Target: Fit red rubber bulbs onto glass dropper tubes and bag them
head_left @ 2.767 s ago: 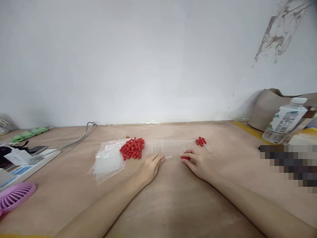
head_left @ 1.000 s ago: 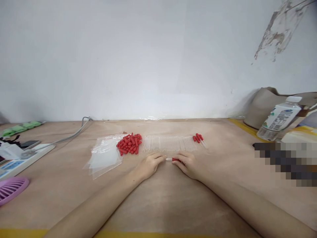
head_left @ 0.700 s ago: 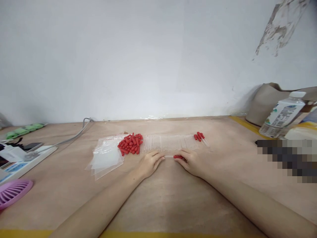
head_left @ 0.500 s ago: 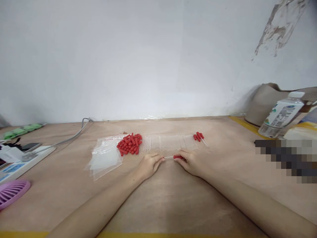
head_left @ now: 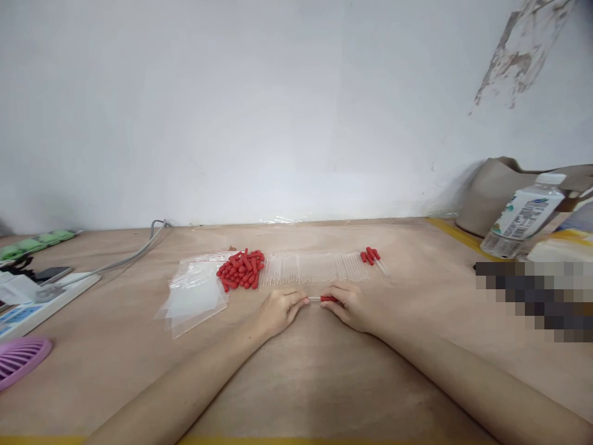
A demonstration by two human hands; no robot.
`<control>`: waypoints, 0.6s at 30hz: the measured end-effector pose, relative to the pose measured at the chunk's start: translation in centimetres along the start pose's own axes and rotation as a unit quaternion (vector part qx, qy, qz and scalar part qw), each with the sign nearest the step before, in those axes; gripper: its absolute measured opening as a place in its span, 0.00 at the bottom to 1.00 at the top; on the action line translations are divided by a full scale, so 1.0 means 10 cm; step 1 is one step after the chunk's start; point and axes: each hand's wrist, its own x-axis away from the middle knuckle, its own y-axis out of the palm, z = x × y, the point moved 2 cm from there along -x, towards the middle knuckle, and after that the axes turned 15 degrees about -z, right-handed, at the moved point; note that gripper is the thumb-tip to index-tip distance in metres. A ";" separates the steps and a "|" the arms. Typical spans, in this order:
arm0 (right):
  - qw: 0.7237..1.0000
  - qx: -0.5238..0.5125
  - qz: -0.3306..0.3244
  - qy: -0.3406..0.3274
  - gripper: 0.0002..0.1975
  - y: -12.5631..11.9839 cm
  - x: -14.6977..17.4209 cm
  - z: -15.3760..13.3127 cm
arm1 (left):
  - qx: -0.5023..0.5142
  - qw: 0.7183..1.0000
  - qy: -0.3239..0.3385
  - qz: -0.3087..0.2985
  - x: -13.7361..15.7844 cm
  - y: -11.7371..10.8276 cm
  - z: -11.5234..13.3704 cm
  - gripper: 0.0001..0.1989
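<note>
Between my two hands a thin clear dropper tube (head_left: 314,299) lies level, just above or on the table; I cannot tell which. My left hand (head_left: 281,309) pinches its left end. The fingers of my right hand (head_left: 351,307) are closed on a red rubber bulb (head_left: 328,299) at the tube's right end. Behind the hands lies a row of clear tubes (head_left: 310,267), side by side. A heap of red rubber bulbs (head_left: 241,269) sits at the row's left end. At its right end are several droppers with red bulbs (head_left: 370,254) on them.
Clear plastic bags (head_left: 197,296) lie left of the bulb heap. Further left are a power strip (head_left: 50,303) with a grey cable (head_left: 134,254) and a pink slatted object (head_left: 23,358). A plastic bottle (head_left: 523,216) leans near a beige bag (head_left: 484,194) at the right.
My right hand and the bulb have moved slightly left, closer to my left hand. Less of the tube shows between the hands. The whole view has shifted a little.
</note>
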 end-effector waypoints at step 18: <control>0.863 -0.337 0.208 0.315 0.16 -0.82 0.03 1.22 | 0.068 0.994 -0.078 0.025 0.01 -0.05 -0.05 0.15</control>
